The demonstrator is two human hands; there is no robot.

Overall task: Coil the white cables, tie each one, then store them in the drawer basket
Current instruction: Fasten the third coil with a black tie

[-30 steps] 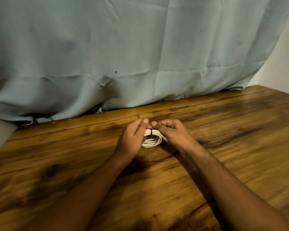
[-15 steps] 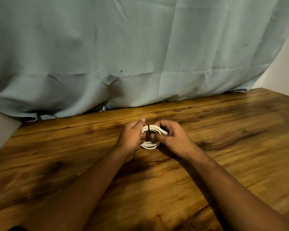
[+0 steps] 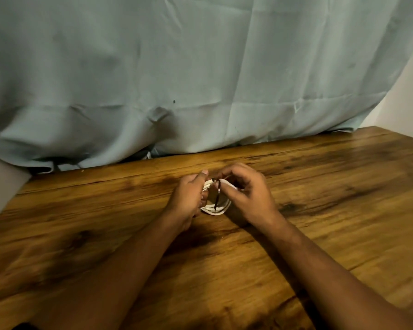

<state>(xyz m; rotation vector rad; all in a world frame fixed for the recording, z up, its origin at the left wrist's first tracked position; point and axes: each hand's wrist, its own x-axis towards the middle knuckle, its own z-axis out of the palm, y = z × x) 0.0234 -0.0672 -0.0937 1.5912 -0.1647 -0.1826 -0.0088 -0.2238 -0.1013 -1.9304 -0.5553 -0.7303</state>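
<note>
Counting one white cable coil (image 3: 215, 209), one dark tie (image 3: 217, 194) across it, two hands. Our left hand (image 3: 191, 196) grips coil's left side; our right hand (image 3: 249, 196) curls round top right, thumb beside tie. Coil sits between both palms, low over wooden table (image 3: 319, 210), contact unclear.

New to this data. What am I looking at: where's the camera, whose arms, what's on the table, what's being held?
There is no machine here. A person works with bare hands, and the one camera sits on their head looking forward and down, so both arms enter from the bottom. The left hand and right hand hold a coiled white cable on or just above the wooden table. A thin black tie crosses the coil between the hands; I cannot tell whether it is fastened. A pale cloth hangs behind the table.
</note>
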